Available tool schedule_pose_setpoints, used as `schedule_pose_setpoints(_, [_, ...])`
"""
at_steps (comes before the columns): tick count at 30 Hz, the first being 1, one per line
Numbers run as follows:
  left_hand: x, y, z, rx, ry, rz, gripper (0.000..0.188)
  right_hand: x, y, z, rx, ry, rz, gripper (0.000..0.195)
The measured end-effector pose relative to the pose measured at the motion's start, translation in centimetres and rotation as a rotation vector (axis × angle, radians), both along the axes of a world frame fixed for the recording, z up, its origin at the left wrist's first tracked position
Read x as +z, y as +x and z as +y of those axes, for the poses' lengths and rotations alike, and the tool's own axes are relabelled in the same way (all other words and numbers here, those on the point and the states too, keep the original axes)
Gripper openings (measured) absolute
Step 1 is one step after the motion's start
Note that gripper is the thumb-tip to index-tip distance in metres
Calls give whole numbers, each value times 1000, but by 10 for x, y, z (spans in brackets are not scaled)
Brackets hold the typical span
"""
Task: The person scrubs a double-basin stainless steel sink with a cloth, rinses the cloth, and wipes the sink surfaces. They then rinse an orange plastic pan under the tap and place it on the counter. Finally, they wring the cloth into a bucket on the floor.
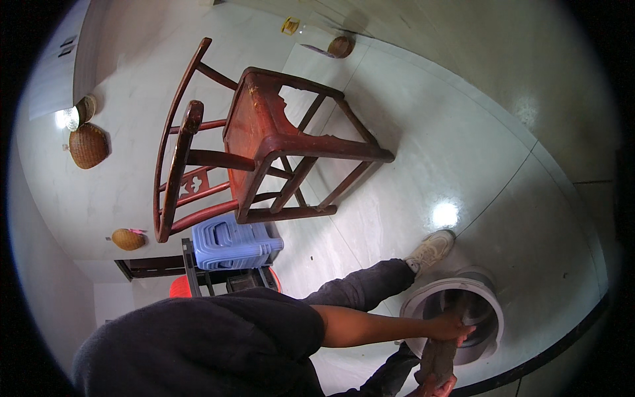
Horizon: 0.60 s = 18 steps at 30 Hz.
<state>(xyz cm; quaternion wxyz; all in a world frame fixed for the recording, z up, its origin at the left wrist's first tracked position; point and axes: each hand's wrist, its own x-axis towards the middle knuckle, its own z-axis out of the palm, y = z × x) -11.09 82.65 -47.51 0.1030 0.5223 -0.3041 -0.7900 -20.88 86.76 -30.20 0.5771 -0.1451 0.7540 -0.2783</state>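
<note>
A wet-looking grey-brown cloth [439, 358] is stretched and bunched between my two hands. My left hand [446, 326] is closed around its upper end, over the opening of a pale plastic bucket [412, 303]. Lower in the picture, at the bottom edge, my right hand [440, 387] grips the other end and is partly cut off. The bucket stands on the tiled floor [377, 218] close to my shoe [432, 250]. Its inside is dark and partly hidden by my left hand; something blurred shows there.
A red-brown wooden armchair [258, 119] stands on the floor, with stacked blue plastic stools [233, 243] by it. A clear plastic bottle with a yellow cap [290, 26] and a round brown basket [341, 47] are further off. Woven baskets [88, 146] hang on the wall.
</note>
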Motion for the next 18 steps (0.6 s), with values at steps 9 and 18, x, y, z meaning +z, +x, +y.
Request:
schedule_pose_setpoints(9, [-18,14,10,2,-141,15,68,48,5,-41,-585,-92,-126,42])
schedule_pose_setpoints(18, [-32,25,14,-100,336,-127,58,7,-9,-11,-374,-237,-39,47])
